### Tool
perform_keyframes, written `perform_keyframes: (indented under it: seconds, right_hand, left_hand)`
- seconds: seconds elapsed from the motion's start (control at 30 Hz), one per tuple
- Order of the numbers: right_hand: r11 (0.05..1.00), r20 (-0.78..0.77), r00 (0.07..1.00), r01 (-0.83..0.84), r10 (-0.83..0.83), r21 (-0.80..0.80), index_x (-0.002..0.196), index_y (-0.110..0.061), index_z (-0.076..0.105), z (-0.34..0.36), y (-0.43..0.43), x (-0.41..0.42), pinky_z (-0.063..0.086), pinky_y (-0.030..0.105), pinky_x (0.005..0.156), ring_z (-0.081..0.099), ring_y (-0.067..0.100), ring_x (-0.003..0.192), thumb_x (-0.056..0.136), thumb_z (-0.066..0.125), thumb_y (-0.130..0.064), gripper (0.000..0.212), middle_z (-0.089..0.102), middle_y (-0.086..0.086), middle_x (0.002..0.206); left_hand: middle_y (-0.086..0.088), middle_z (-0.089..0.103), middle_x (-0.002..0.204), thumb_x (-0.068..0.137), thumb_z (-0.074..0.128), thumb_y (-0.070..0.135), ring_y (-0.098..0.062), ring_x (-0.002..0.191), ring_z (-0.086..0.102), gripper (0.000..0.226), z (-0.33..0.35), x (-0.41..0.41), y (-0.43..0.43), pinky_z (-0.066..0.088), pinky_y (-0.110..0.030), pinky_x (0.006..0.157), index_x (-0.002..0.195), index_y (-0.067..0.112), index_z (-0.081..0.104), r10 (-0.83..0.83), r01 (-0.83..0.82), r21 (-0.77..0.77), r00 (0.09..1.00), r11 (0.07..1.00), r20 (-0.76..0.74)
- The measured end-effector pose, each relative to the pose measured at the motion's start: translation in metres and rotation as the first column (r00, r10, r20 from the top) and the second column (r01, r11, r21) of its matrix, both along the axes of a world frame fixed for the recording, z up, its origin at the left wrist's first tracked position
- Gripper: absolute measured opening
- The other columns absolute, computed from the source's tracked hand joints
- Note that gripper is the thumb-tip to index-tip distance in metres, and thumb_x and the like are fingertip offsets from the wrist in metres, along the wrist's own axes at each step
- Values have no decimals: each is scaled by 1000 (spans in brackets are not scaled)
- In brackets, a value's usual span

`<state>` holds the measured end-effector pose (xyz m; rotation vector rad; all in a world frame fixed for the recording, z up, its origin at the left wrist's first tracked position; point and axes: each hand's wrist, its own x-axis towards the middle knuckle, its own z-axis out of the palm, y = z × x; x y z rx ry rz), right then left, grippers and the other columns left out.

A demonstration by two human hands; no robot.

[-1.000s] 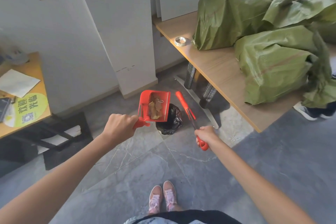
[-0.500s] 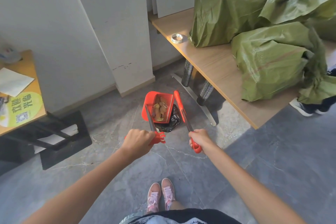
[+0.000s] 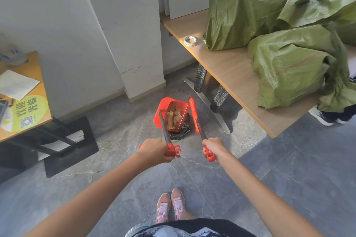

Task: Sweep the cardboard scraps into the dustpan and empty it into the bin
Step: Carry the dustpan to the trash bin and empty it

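Observation:
A red dustpan [image 3: 163, 110] on a long handle hangs tilted over a small bin lined with a black bag [image 3: 180, 131] on the grey floor. Brown cardboard scraps [image 3: 173, 116] lie inside the pan. My left hand [image 3: 154, 152] grips the red end of the dustpan handle. My right hand [image 3: 212, 149] grips the red handle of a broom [image 3: 194, 113], whose red head stands upright just right of the pan. Most of the bin is hidden under the dustpan.
A wooden table [image 3: 227, 67] with green sacks [image 3: 285, 59] and a tape roll [image 3: 190, 41] stands at the right, its metal legs close behind the bin. A white pillar [image 3: 138, 44] rises behind. A desk [image 3: 25, 102] is at the left. My pink shoes [image 3: 170, 206] are below.
The dustpan has swung from my left side to right above the bin and tilted forward. My left hand has slid back to the handle's end. The broom has come closer to the pan.

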<state>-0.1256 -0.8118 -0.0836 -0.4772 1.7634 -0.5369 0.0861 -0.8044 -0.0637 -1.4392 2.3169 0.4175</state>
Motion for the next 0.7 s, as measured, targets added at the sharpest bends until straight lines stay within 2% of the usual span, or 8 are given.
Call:
perform_keyframes:
  seconds: [0.17,0.27,0.33,0.4,0.43,0.5,0.57,0.7]
  right_hand:
    - [1000,3,1000,9,-9,1,72,-5,45,3,3,0,31,20,38,40,12,34,90,43,3,19,43,9,53]
    - [1000,-2,1000,15,-15,-15,71,-5,45,4,4,-1,32,19,37,40,11,31,88,44,4,19,43,9,52]
    - [999,0,1000,23,-23,-25,71,-5,44,5,3,-1,32,20,39,41,12,33,87,43,4,19,43,9,51]
    - [999,3,1000,28,-28,-37,70,-5,45,7,2,-2,32,20,39,41,14,37,87,43,4,19,44,9,51]
    - [999,-1,1000,25,-25,-46,69,-5,45,8,1,-2,33,19,37,42,14,37,86,44,4,20,44,8,51]
    - [998,-2,1000,19,-19,-63,68,-6,43,11,-1,0,35,18,33,43,14,37,86,44,5,21,44,8,51]
    - [997,8,1000,16,-15,-70,68,-7,41,13,-2,3,34,17,31,42,15,37,86,43,6,22,42,8,53]
    - [997,21,1000,17,-15,-73,70,-7,41,17,-6,8,35,18,31,42,15,39,86,43,6,21,43,9,56]
  left_hand:
    - [-11,68,84,91,44,49,-32,76,64,44,7,-2,-3,34,-31,57,90,11,65,-122,129,-160,991,979,52]
    - [-9,66,69,86,53,48,-31,62,63,40,14,-1,-9,30,-29,50,77,11,66,-210,218,-216,976,952,60]
    - [-1,41,38,65,72,51,-23,33,44,39,19,3,-13,14,-20,39,51,17,59,-212,232,-231,971,945,106]
    - [1,6,37,52,77,49,-20,27,20,45,19,7,-19,-2,-13,42,40,16,50,-204,217,-268,976,939,75]
    - [1,4,39,55,76,47,-20,28,21,43,20,8,-19,-3,-13,43,42,16,50,-220,233,-274,972,933,80]
    - [2,16,42,77,63,43,-23,38,37,35,25,7,-17,8,-18,39,58,15,56,-255,274,-181,960,945,120]
    - [2,25,48,90,48,40,-26,51,46,35,20,7,-18,21,-24,42,75,11,60,-296,314,-217,949,924,112]
    - [2,27,52,94,41,42,-26,56,47,38,27,5,-24,34,-29,52,75,11,52,-311,325,-230,946,917,96]
